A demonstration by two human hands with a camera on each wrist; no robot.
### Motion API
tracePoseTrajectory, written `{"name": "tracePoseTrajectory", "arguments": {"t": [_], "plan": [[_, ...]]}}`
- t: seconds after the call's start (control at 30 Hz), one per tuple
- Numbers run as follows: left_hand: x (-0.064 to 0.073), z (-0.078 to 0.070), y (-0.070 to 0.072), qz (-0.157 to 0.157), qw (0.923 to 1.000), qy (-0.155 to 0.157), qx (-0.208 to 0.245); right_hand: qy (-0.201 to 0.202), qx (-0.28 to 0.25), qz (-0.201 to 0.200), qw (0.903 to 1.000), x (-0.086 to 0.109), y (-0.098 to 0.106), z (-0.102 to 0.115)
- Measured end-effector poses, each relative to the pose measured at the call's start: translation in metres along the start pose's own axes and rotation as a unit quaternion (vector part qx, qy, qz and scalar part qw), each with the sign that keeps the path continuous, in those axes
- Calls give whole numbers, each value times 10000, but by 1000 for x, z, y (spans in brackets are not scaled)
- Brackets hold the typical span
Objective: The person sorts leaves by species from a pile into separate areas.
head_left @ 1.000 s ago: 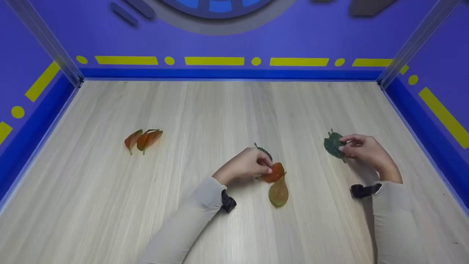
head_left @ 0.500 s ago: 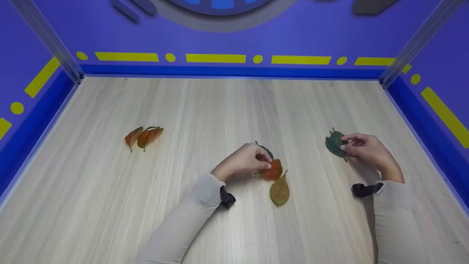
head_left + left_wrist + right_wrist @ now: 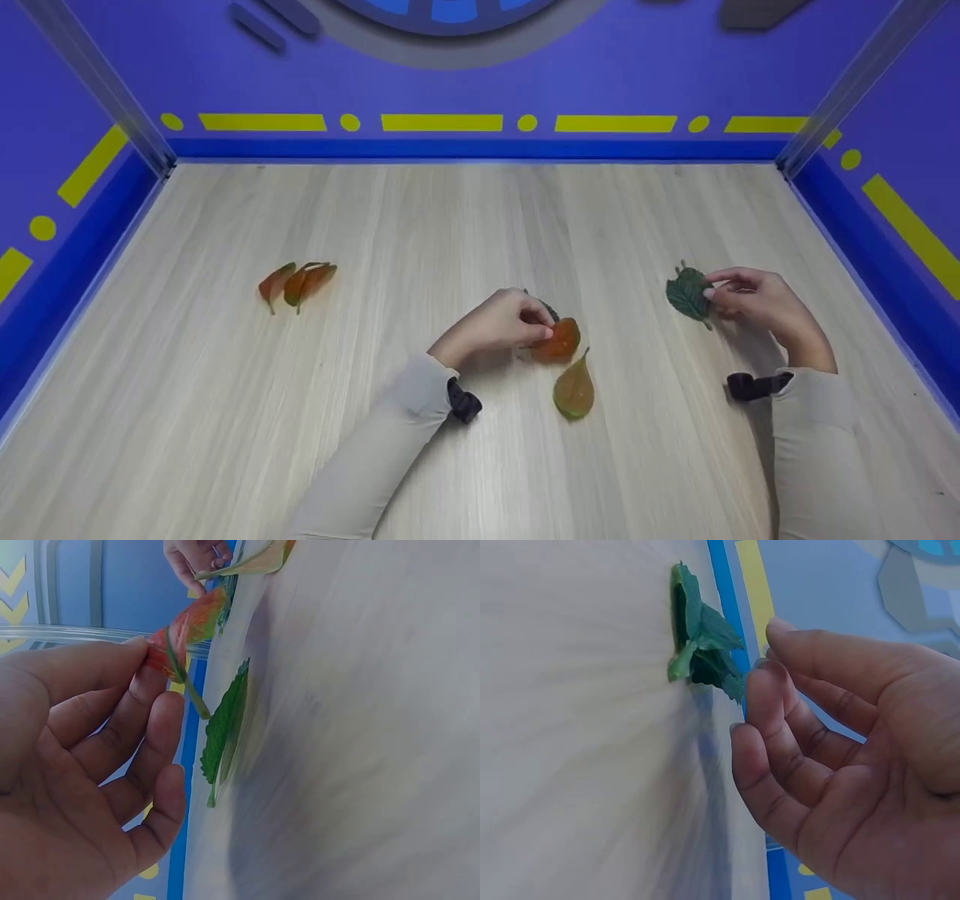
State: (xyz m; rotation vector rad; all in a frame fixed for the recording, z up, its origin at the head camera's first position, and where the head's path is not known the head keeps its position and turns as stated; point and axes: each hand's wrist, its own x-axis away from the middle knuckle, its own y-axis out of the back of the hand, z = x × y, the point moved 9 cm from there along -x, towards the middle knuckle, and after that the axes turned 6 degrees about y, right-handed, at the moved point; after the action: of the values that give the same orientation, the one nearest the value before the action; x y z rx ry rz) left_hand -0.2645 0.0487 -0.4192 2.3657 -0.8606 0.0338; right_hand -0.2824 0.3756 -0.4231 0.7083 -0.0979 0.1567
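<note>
My left hand (image 3: pixel 495 324) pinches an orange-red leaf (image 3: pixel 564 341) between thumb and index finger; the left wrist view shows this red leaf (image 3: pixel 171 649) raised off the table. Just behind it lies a green serrated leaf (image 3: pixel 226 724), mostly hidden by the hand in the head view. A brownish-yellow leaf (image 3: pixel 574 390) lies in front of the held one. My right hand (image 3: pixel 769 307) is beside overlapping dark green leaves (image 3: pixel 686 294). In the right wrist view a small gap separates its loosely bent fingers (image 3: pixel 754 757) from those green leaves (image 3: pixel 705 630).
Several orange-brown leaves (image 3: pixel 309 283) lie together on the left of the pale wooden table (image 3: pixel 420 217). Blue-purple walls (image 3: pixel 480 90) with yellow markings enclose the back and both sides.
My right hand has let go of the green leaves and drawn slightly to the right. My left hand has lifted the orange-red leaf a little, away from the brownish-yellow one.
</note>
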Motion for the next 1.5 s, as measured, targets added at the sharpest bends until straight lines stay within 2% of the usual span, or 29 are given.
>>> {"name": "tracePoseTrajectory", "arguments": {"t": [0.17, 0.3, 0.47, 0.6, 0.83, 1.0, 1.1, 1.27, 1.5], "plan": [[2, 2, 3, -24, 9999, 6, 152, -8, -157, -42, 9999, 4, -1, 7], [3, 3, 8, -52, 9998, 4, 217, -4, -151, -82, 9999, -3, 0, -9], [6, 5, 16, -74, 9992, 58, 376, 15, -202, -61, 9998, -4, -1, -11], [10, 7, 26, -197, 9992, 70, 339, 36, -221, 10, 9997, -3, -3, -9], [17, 11, 46, -507, 9979, 99, 393, 76, -180, 16, 9998, -4, -5, -8], [23, 16, 64, -776, 9957, 233, 458, 114, -262, -6, 9996, -4, -5, -6], [27, 17, 76, -958, 9942, 191, 446, 83, -216, -11, 9997, -4, -4, -4], [33, 21, 92, -1257, 9909, 224, 427, 56, -162, -22, 9999, -5, -2, -5], [43, 29, 108, -1675, 9844, 302, 451, 32, -65, -1, 10000, -6, -3, -3]]}}
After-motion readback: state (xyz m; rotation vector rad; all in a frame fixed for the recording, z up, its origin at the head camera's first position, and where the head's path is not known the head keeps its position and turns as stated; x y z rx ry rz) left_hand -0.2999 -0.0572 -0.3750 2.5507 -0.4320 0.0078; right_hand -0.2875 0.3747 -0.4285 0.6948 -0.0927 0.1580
